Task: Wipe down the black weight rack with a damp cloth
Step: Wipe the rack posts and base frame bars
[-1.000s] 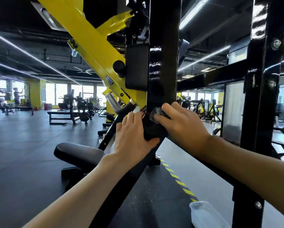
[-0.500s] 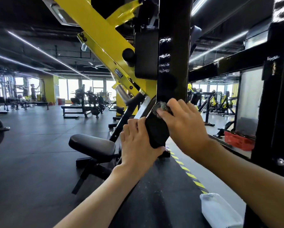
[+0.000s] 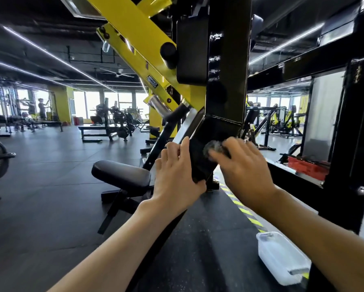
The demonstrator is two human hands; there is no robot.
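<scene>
Head view: right hand point(image 3: 244, 165) curled over wadded cloth point(image 3: 213, 146), pressing it on weight rack point(image 3: 227, 60); left hand point(image 3: 174, 175) grips rack's left edge. Cloth looks soft, light: bunch under fingertips. Rack rigid, glossy.

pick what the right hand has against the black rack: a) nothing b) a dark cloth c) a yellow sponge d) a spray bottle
b: the right hand holds a dark wadded cloth against the rack, while the left hand grips the rack's edge.
</scene>
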